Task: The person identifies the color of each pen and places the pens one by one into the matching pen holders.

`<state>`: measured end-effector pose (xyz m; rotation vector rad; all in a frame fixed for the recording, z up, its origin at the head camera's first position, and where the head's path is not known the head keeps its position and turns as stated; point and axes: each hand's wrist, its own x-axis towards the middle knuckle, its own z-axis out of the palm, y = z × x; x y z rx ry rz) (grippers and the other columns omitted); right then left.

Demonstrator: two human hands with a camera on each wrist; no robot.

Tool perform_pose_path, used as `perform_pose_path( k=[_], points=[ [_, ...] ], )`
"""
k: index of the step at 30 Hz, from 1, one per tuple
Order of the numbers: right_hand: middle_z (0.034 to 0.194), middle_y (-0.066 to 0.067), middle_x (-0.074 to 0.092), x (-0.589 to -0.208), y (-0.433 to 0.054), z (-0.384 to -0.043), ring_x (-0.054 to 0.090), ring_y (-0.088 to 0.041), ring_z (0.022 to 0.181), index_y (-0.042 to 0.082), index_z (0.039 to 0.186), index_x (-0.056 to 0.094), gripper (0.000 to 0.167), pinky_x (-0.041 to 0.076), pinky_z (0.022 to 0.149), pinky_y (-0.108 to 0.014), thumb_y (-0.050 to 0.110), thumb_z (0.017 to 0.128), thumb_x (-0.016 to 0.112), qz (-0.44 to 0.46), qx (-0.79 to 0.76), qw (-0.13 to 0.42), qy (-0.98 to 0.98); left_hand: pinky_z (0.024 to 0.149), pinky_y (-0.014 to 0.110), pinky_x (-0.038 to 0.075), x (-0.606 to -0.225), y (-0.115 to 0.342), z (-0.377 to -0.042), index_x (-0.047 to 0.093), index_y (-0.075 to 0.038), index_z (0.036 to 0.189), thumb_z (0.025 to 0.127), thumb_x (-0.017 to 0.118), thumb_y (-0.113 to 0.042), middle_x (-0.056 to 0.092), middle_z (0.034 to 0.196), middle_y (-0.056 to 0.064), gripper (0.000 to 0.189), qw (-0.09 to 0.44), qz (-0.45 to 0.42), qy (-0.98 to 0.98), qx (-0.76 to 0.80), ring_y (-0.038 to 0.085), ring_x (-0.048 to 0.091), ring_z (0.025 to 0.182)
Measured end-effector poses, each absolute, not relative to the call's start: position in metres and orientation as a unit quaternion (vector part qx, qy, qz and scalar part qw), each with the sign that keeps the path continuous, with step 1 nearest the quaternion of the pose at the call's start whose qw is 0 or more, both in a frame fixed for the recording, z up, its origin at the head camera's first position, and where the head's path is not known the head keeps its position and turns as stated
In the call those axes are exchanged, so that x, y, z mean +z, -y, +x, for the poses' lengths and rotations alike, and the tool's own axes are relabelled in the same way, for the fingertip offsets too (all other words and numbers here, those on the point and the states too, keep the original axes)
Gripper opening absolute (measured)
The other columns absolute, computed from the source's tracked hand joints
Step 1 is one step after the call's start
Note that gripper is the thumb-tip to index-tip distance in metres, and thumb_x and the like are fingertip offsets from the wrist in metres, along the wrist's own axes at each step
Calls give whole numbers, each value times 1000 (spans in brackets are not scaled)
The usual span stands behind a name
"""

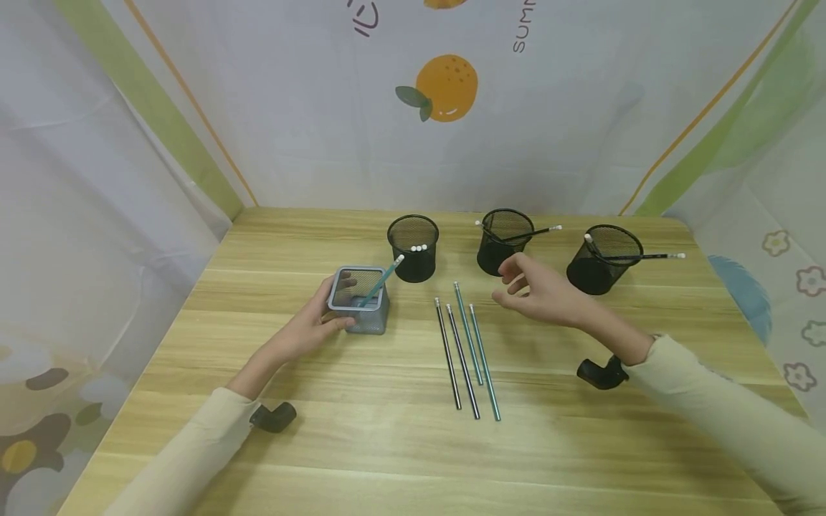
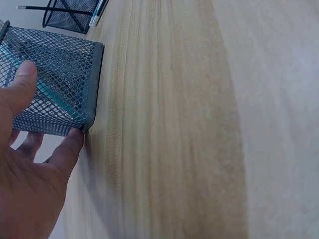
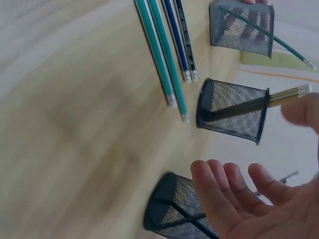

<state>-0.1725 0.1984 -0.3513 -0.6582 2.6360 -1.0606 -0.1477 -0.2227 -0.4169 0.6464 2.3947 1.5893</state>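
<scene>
My left hand [image 1: 312,326] holds a grey square mesh pencil holder [image 1: 368,320] by its side, thumb on the near face and fingers round the outer side. One teal pencil [image 1: 382,281] leans in that holder, white eraser end up past the rim. My right hand [image 1: 542,290] hovers in front of the middle round black mesh cup [image 1: 494,256], its fingers loosely bent and nothing between them. On the table between the hands lie two dark pencils [image 1: 448,352] and two teal pencils [image 1: 485,362], eraser ends away from me.
A left round black cup [image 1: 415,266] holds several pencils with white erasers. Two black pencils stick out of the middle cup, and two more lean in the right round black cup [image 1: 590,276]. A white printed curtain [image 1: 361,143] hangs behind the wooden table [image 1: 361,444].
</scene>
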Motion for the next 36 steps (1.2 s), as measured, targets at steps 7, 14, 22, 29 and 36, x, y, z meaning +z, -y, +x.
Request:
perform_pose_path(
  k=[7,14,22,29,36],
  points=[
    [99,-12,64,-369,-193,-175,68,-27,89,-5,115,56,32,59,74,-39,18,97,69,-212,-360,129,-899,113,63,31,-418,223,-148,14,-8,160,100,62,-1,26,160,24,77,99,219,-811,534,46,29,144],
    [91,-14,62,-385,-183,-175,67,-26,71,-8,110,54,27,60,62,-35,10,94,67,-177,-391,182,-885,113,62,30,-418,223,-149,14,-8,160,100,63,-1,26,160,24,77,98,216,-813,531,46,29,144],
    [82,-10,65,-395,-170,-176,67,-21,63,-4,103,57,20,58,57,-32,11,94,67,-152,-372,200,-894,113,63,31,-417,223,-148,14,-7,160,100,62,0,26,159,25,77,100,212,-813,533,47,29,143],
    [77,-9,64,-396,-161,-176,67,-22,60,-3,97,58,16,59,54,-31,10,93,68,-133,-369,212,-895,113,62,31,-417,223,-148,14,-8,160,100,63,-1,27,159,25,78,100,212,-813,533,47,29,144],
    [70,-6,65,-399,-156,-178,68,-19,56,-1,92,59,15,59,53,-29,11,94,67,-131,-352,212,-902,114,62,29,-418,224,-148,14,-10,161,100,63,-2,26,160,24,79,103,207,-814,533,45,27,145]
  ],
)
